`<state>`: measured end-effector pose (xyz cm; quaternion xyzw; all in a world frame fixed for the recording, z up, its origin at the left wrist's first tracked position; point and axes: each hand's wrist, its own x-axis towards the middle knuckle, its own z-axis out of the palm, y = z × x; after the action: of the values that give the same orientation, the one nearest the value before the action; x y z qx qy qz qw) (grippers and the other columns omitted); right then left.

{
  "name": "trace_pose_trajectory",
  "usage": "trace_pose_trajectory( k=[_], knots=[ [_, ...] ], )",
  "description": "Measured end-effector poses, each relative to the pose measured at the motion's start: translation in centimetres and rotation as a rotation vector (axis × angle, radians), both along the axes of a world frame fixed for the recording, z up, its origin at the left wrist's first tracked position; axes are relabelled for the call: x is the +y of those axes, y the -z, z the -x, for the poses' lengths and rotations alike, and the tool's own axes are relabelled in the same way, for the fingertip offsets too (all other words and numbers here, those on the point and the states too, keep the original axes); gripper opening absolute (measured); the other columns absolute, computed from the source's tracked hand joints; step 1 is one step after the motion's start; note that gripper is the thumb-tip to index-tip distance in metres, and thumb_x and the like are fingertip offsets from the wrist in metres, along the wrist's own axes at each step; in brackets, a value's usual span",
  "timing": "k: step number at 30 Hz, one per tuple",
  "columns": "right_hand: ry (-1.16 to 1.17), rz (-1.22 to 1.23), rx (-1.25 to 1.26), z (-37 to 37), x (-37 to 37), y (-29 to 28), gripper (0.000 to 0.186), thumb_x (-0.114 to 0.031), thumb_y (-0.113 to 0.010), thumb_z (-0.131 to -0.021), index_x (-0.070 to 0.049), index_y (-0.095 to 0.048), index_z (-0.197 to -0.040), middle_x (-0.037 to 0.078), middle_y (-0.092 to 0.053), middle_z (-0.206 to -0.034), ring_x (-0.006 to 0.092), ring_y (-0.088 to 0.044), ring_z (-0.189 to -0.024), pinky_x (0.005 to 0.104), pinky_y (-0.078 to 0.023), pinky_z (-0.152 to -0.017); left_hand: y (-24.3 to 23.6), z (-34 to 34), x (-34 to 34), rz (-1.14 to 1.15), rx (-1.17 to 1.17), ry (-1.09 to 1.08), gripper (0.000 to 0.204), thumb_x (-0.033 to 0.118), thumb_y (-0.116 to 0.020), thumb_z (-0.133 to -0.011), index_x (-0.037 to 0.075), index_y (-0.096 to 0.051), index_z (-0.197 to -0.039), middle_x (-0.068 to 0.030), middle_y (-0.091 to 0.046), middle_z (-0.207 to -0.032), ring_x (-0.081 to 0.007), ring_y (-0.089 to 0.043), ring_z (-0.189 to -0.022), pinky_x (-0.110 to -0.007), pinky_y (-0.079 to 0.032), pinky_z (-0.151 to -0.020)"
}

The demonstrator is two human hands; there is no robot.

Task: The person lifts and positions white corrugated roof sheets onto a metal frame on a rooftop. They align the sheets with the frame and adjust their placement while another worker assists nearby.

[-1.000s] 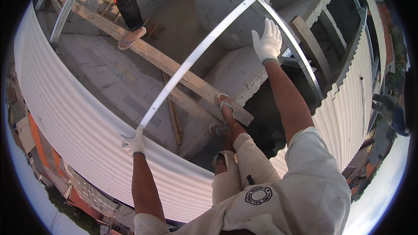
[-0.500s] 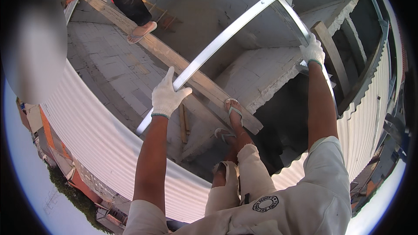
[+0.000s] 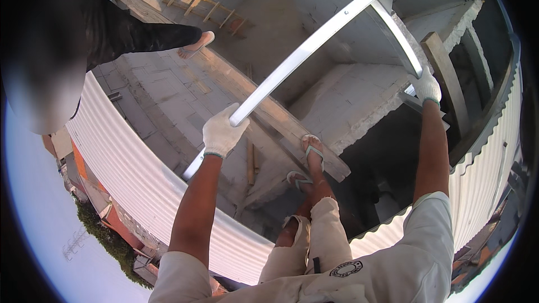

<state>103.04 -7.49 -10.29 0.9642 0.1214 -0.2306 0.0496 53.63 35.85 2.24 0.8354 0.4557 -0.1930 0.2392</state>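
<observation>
My left hand, in a white knitted glove, is closed around a long shiny metal channel. The channel runs from lower left to the upper right and crosses over a second metal channel. At the near end of that second channel's visible length, my gloved right hand grips it; its fingers are partly hidden. Beneath the long channel lies a wooden plank, where my foot in a flip-flop rests.
Another person's dark-trousered leg stands on the plank at upper left. Block walls and a deep room lie below, with a wooden ladder-like frame. Corrugated white sheeting curves around the near side. A wooden board leans at right.
My left hand's outstretched fingers have closed around the long channel. The other person's leg now reaches in from the left rather than from the top. The view has shifted slightly.
</observation>
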Motion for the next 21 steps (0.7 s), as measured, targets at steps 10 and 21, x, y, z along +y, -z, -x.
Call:
trace_pose_trajectory(
  k=[10,21],
  knots=[
    [0.002,-0.086,-0.089,0.1,-0.6,0.7,0.071,-0.065,-0.081,-0.095,-0.022,-0.069,-0.150,0.019,-0.084,-0.127,0.0410,-0.079,-0.121,0.0545,-0.061,-0.104,1.6,0.6,0.1,-0.087,0.020,0.036,0.058,0.044,-0.083,-0.092,0.024,-0.080,-0.146,-0.0127,-0.086,-0.119,-0.0347,-0.082,-0.111,-0.045,-0.063,-0.102],
    [-0.036,-0.107,-0.100,0.3,-1.2,0.9,0.067,-0.074,-0.074,-0.098,-0.028,-0.068,-0.147,0.010,-0.085,-0.123,0.0369,-0.082,-0.115,0.0527,-0.063,-0.100,1.1,-0.6,-1.0,-0.029,0.002,-0.050,0.061,0.039,-0.088,-0.091,0.014,-0.080,-0.147,-0.0165,-0.085,-0.127,-0.0340,-0.083,-0.117,-0.044,-0.063,-0.105]
  ],
)
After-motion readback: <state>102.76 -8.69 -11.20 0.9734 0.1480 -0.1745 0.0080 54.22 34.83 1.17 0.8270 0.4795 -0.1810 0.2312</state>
